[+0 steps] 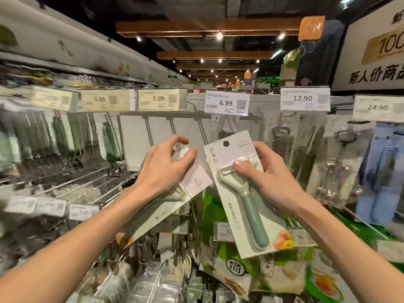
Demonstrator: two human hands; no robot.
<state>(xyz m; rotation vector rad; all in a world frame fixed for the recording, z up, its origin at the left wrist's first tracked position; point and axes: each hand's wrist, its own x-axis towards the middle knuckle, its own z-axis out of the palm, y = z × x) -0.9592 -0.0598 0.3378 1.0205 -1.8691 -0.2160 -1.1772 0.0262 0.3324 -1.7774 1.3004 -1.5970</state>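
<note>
Two carded peelers being held up in front of the peg rack (172, 116).
Right hand (269, 173) is gripping the green peeler pack (247, 206), thumb pressing on the blade head, card standing nearly upright. Left hand (162, 169) is curling its fingers over the top of a second pack (196, 180), which is slanting down-left, just beside the first. The 6.99 price tag (226, 103) is hanging above both.
</note>
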